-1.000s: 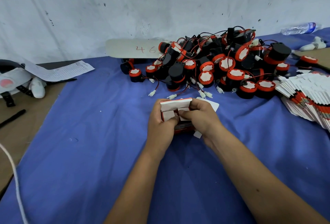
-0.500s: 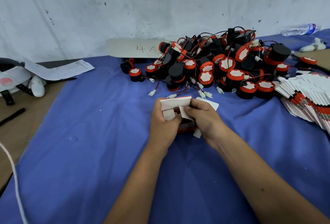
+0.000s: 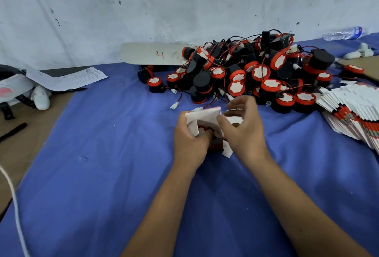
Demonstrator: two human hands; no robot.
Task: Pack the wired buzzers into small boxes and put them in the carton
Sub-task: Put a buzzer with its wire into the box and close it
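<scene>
A blue cloth (image 3: 102,164) covers the tabletop, with a printed paper sheet (image 3: 67,78) at far left, a black pen (image 3: 13,131) nearby, and a plastic bottle (image 3: 342,33) lying far right.

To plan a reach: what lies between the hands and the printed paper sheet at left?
In the head view, only bare blue cloth lies between the hands and the sheet.

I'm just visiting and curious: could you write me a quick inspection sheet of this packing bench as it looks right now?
Surface: blue cloth over a brown table.
Job's things: small box, flaps open, something red inside; buzzer pile behind; flat boxes stacked at right. Carton: nothing seen.
Clutter: printed sheet, water bottle, black pen.
Grippers: left hand grips the box; right hand pinches a flap.
Cables: white cord at left edge.
Surroundings: scuffed white wall.
</scene>
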